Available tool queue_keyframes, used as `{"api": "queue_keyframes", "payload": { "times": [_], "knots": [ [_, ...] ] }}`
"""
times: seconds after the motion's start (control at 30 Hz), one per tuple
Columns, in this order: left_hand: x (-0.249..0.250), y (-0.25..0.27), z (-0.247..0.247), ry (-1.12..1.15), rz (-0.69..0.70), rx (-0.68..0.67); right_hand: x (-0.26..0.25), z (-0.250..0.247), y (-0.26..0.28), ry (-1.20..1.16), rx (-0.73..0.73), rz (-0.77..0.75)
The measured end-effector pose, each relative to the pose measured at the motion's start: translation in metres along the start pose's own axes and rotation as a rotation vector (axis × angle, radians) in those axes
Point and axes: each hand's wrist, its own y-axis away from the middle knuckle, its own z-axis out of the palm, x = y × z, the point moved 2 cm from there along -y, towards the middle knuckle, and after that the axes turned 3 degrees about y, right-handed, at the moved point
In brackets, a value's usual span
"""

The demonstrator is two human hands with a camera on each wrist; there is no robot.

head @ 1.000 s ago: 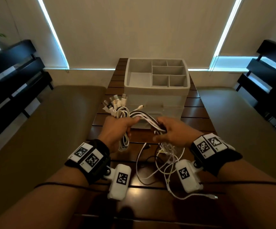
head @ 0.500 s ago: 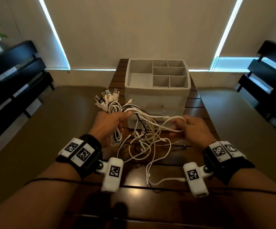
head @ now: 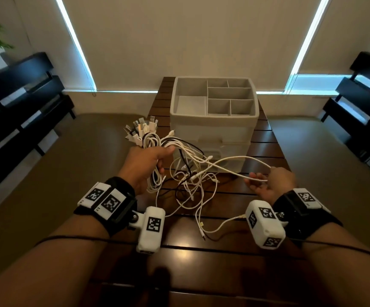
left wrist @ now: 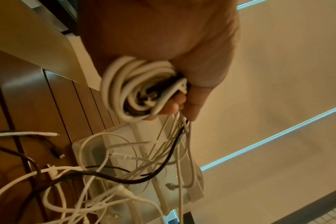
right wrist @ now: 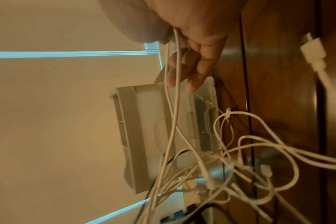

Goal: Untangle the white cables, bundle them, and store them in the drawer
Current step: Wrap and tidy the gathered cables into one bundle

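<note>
My left hand grips a coiled bundle of white cables, with several plugs fanning out above the fist; the coil fills the left wrist view. A loose tangle of white cables mixed with a black cable hangs from that hand down to the table. My right hand pinches a loop of white cable pulled out to the right; in the right wrist view two strands run past its extended fingers. The grey drawer unit stands behind, its drawers closed.
A dark slatted wooden table holds everything. The drawer unit carries an open divided tray on top. Loose cable ends lie on the table between my wrists. Black benches flank both sides beyond the brown floor.
My right hand moved right and away from the left hand, drawing a loop of white cable out of the tangle. The left hand rose slightly with its bundle.
</note>
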Motion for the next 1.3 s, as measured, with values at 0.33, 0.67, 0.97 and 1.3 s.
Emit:
{"api": "queue_keyframes", "payload": {
  "times": [0.33, 0.67, 0.97, 1.3],
  "knots": [
    [0.006, 0.005, -0.002, -0.015, 0.048, -0.025, 0.013, -0.013, -0.006, 1.324, 0.099, -0.403],
    [0.022, 0.015, 0.013, -0.162, 0.145, -0.303, -0.006, 0.033, 0.059, 1.193, -0.200, -1.195],
    [0.026, 0.020, 0.021, -0.102, 0.143, -0.405, 0.006, 0.086, 0.066, 0.778, -0.747, -0.592],
    [-0.001, 0.008, 0.014, -0.001, 0.099, -0.302, 0.015, 0.076, 0.063, 0.604, -1.030, -0.471]
  ]
}}
